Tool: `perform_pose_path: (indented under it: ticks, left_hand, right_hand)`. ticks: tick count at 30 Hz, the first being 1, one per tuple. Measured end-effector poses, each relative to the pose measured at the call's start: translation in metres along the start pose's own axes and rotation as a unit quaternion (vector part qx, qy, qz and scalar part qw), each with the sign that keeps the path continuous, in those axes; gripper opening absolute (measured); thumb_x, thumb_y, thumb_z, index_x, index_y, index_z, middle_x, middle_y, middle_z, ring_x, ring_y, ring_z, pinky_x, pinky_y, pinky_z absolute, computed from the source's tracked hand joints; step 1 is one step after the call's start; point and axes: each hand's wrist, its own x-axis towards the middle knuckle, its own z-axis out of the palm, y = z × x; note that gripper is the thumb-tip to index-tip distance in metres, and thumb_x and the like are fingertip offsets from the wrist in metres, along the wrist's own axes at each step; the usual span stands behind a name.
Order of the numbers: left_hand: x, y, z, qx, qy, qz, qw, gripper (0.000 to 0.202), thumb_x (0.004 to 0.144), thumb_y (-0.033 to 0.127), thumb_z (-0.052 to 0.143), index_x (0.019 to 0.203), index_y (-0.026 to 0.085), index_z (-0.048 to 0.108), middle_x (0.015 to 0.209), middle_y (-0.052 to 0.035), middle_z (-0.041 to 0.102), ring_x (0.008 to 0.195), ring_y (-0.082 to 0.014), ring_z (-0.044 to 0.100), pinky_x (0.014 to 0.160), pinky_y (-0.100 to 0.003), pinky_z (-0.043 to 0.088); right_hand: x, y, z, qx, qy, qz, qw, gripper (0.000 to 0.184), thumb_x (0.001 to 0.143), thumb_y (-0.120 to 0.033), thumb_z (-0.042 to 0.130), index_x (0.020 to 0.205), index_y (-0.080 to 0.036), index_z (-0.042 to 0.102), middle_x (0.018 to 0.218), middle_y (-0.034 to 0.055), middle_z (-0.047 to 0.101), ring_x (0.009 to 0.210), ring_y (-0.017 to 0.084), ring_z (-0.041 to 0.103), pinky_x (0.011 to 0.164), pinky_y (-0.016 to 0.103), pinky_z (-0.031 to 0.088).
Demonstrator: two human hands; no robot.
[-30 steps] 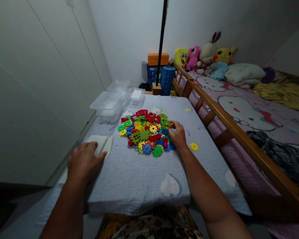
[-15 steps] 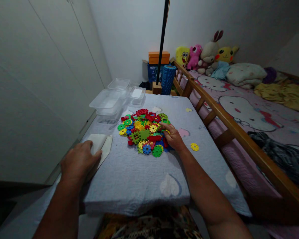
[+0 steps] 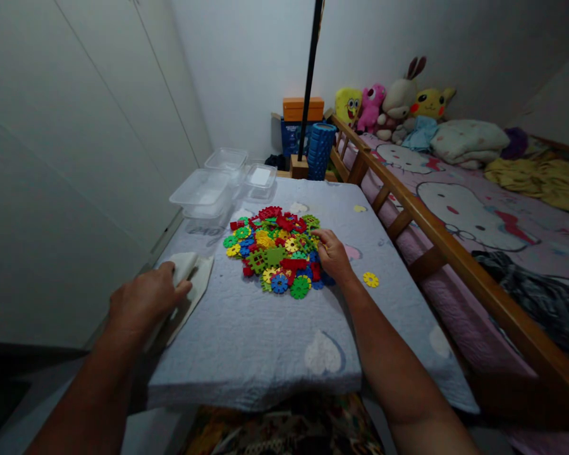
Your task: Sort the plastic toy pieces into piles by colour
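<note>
A heap of toy building pieces (image 3: 265, 240), red, green, yellow and blue plastic gears and notched plates, lies mid-table. At its right side my right hand (image 3: 334, 256) is closed in a pinch on a light green building piece (image 3: 307, 242); its fingertips are partly hidden. At the table's left edge, my left hand (image 3: 145, 300) has thumb and fingers closed on a white folded sheet (image 3: 184, 265), whose upper layer is lifted off the lower one. I cannot tell whether the sheet is paper or cloth. One yellow gear (image 3: 370, 280) lies alone, right of my right forearm.
Clear plastic containers (image 3: 203, 189) stand at the back left of the cloth-covered table (image 3: 246, 354). A white cabinet (image 3: 85, 158) rises along the left. To the right runs a wooden bed rail (image 3: 408, 205). A black pole (image 3: 309, 82) stands behind the table.
My right hand has drawn slightly back to the right, and a light green piece now shows at its fingertips. My left hand has shifted a little left, raising the sheet's upper layer.
</note>
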Motion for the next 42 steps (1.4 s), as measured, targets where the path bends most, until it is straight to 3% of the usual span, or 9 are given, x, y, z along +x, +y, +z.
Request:
perform_pose_path:
  ticks: [4,12,19,22,26,29,33,37,42]
  left_hand:
    - [0.005,-0.007,-0.001,0.007,-0.003,0.019,1.000,0.053,0.093,0.047,0.037,0.125,0.013,0.062,0.111,-0.0229,0.072,0.094,-0.0367,0.071,0.077,-0.044,0.051]
    - [0.003,-0.015,-0.013,0.008,-0.014,0.056,0.998,0.047,0.096,0.033,0.026,0.128,0.012,0.055,0.113,-0.0209,0.071,0.089,-0.0301,0.070,0.071,-0.036,0.050]
    - [0.008,-0.025,-0.012,-0.010,-0.002,0.033,0.999,0.059,0.095,0.030,0.031,0.151,0.015,0.037,0.115,-0.0216,0.072,0.083,-0.0302,0.071,0.069,-0.037,0.049]
    - [0.009,-0.025,-0.012,-0.007,-0.001,0.027,1.000,0.061,0.094,0.031,0.033,0.153,0.015,0.035,0.118,-0.0227,0.071,0.088,-0.0329,0.072,0.071,-0.039,0.050]
    - [0.009,-0.025,-0.014,-0.034,0.017,0.024,0.999,0.066,0.093,0.026,0.032,0.159,0.019,0.025,0.133,-0.0219,0.066,0.102,-0.0338,0.070,0.080,-0.041,0.051]
    - [0.013,-0.030,-0.012,-0.051,0.027,0.026,0.998,0.060,0.093,0.022,0.030,0.153,0.019,0.037,0.142,-0.0201,0.060,0.113,-0.0332,0.066,0.085,-0.042,0.051]
    - [0.019,-0.039,-0.005,-0.038,0.004,0.023,0.999,0.044,0.094,0.030,0.032,0.125,0.017,0.060,0.126,-0.0196,0.066,0.100,-0.0327,0.067,0.076,-0.040,0.050]
    - [0.021,-0.043,0.002,-0.020,0.005,0.028,0.999,0.041,0.094,0.031,0.031,0.117,0.017,0.062,0.125,-0.0190,0.064,0.096,-0.0321,0.066,0.073,-0.040,0.050]
    - [0.019,-0.045,0.011,0.004,0.047,0.061,0.997,0.047,0.093,0.032,0.033,0.134,0.015,0.053,0.135,-0.0207,0.057,0.108,-0.0349,0.064,0.083,-0.045,0.052]
  right_hand:
    - [-0.005,0.017,-0.008,-0.107,0.021,0.052,0.993,0.032,0.081,-0.010,0.051,0.103,-0.019,0.073,0.104,0.0110,0.070,0.105,0.027,0.059,0.101,0.044,0.045]
    - [-0.015,0.034,-0.005,-0.186,-0.023,0.072,0.980,0.022,0.084,-0.020,0.064,0.103,-0.021,0.073,0.104,0.0107,0.068,0.102,0.026,0.058,0.094,0.039,0.043]
    - [-0.014,0.033,-0.007,-0.167,-0.025,0.083,0.982,0.026,0.080,-0.021,0.068,0.106,-0.020,0.071,0.104,0.0093,0.069,0.099,0.025,0.058,0.094,0.040,0.044]
    - [-0.014,0.031,-0.010,-0.143,-0.005,0.093,0.985,0.031,0.075,-0.021,0.070,0.106,-0.020,0.070,0.104,0.0087,0.067,0.099,0.025,0.059,0.094,0.040,0.045]
    - [-0.013,0.029,-0.017,-0.098,0.006,0.118,0.988,0.019,0.072,-0.021,0.065,0.091,-0.020,0.070,0.090,0.0039,0.065,0.086,0.021,0.058,0.085,0.035,0.047]
    - [-0.014,0.025,-0.031,-0.046,-0.003,0.151,0.987,0.014,0.072,-0.024,0.059,0.082,-0.020,0.068,0.077,0.0005,0.064,0.074,0.018,0.057,0.074,0.031,0.046]
    - [-0.020,0.021,-0.067,-0.008,-0.002,0.200,0.980,0.015,0.072,-0.031,0.059,0.077,-0.019,0.067,0.071,0.0003,0.065,0.068,0.017,0.058,0.067,0.030,0.043]
    - [-0.034,0.027,-0.110,-0.009,0.014,0.255,0.967,0.017,0.067,-0.035,0.062,0.074,-0.020,0.066,0.069,0.0011,0.064,0.067,0.018,0.058,0.062,0.029,0.042]
    - [-0.057,0.039,-0.136,0.017,0.021,0.325,0.945,0.016,0.061,-0.033,0.064,0.068,-0.020,0.064,0.064,0.0008,0.062,0.060,0.016,0.055,0.056,0.028,0.041]
